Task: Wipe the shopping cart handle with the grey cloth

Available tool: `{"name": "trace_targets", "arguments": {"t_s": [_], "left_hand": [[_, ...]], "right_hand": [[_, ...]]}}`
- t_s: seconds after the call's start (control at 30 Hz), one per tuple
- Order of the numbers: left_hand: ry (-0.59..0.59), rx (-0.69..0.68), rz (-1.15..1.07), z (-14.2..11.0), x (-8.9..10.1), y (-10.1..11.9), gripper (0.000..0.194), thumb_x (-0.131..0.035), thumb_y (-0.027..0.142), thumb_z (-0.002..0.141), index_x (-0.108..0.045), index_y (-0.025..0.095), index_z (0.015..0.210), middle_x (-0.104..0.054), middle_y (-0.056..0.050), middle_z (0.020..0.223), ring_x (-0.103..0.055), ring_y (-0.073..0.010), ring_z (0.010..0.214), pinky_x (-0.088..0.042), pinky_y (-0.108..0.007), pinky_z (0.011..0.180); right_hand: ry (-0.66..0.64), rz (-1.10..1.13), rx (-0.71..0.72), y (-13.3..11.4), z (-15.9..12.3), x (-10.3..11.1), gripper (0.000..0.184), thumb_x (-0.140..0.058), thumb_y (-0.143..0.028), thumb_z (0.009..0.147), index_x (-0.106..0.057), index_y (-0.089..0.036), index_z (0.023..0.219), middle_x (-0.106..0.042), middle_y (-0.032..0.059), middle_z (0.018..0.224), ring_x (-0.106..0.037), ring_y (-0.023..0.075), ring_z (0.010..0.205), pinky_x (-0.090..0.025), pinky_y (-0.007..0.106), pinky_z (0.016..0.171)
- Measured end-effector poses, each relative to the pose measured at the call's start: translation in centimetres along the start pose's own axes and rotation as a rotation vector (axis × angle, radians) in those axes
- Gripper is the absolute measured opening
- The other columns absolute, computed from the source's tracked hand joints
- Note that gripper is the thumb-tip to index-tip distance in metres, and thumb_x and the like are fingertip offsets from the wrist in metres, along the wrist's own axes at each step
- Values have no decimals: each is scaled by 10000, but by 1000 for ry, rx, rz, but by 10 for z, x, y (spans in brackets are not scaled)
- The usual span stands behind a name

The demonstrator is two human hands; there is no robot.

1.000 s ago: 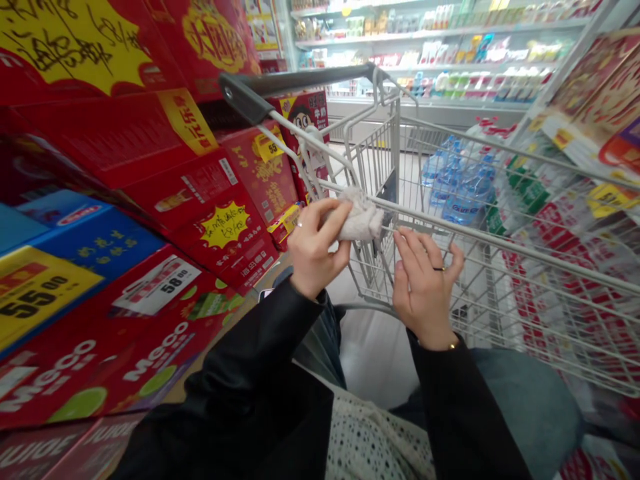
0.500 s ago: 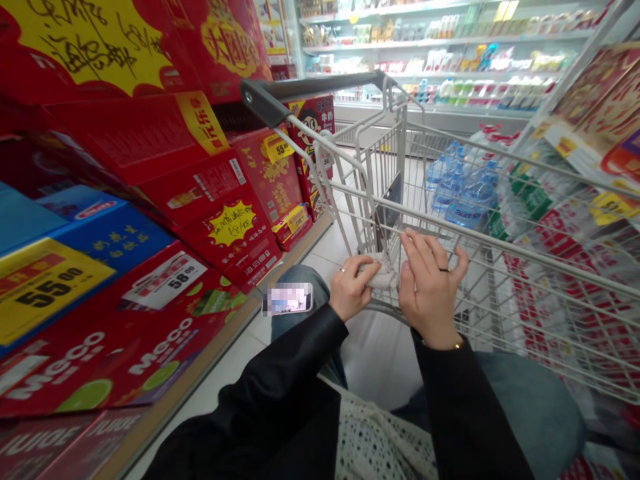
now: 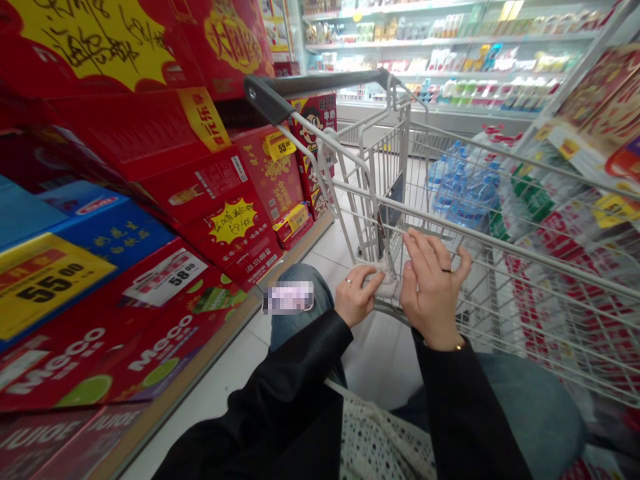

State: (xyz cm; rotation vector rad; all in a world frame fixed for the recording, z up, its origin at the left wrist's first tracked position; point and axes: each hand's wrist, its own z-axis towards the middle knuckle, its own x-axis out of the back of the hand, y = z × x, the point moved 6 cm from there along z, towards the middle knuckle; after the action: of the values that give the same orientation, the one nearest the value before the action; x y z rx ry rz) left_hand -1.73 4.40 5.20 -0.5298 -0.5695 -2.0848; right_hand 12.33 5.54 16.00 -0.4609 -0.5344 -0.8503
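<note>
A grey-white cloth [image 3: 389, 285] lies bunched against the lower wires of a metal shopping cart [image 3: 325, 86]. My left hand [image 3: 359, 292], with a ring on one finger, pinches the cloth's near side between thumb and fingers. Just to the right, my right hand [image 3: 433, 290] rests against the cart's wire side, its fingers stretched and the little finger apart. Its fingertips reach near a wire, and its palm side is partly hidden. On my left knee lies a phone [image 3: 289, 297] with its screen blurred out.
Stacked red drink cartons [image 3: 200, 200] with price tags line the left side. Wrapped water bottles [image 3: 465, 193] and red-and-green bottle packs [image 3: 545, 267] stand beyond and right of the cart. Refrigerated shelves [image 3: 450, 43] cross the back. My knees are bent close to the cart.
My left hand has shifted slightly right and down with the cloth. My right hand stays in nearly the same place against the cart.
</note>
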Motion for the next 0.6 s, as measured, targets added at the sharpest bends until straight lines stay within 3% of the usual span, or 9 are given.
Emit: {"name": "trace_targets", "arguments": {"t_s": [0.6], "left_hand": [[-172, 22, -23, -41, -44, -1, 536, -536, 48, 761, -645, 203, 1263, -655, -102, 1189, -629, -242, 1142, -590, -373, 951]], "right_hand": [[-8, 3, 2, 0, -1, 0, 602, -395, -205, 950, -427, -278, 1547, -582, 51, 1515, -511, 253, 1401, -170, 589, 1221]]}}
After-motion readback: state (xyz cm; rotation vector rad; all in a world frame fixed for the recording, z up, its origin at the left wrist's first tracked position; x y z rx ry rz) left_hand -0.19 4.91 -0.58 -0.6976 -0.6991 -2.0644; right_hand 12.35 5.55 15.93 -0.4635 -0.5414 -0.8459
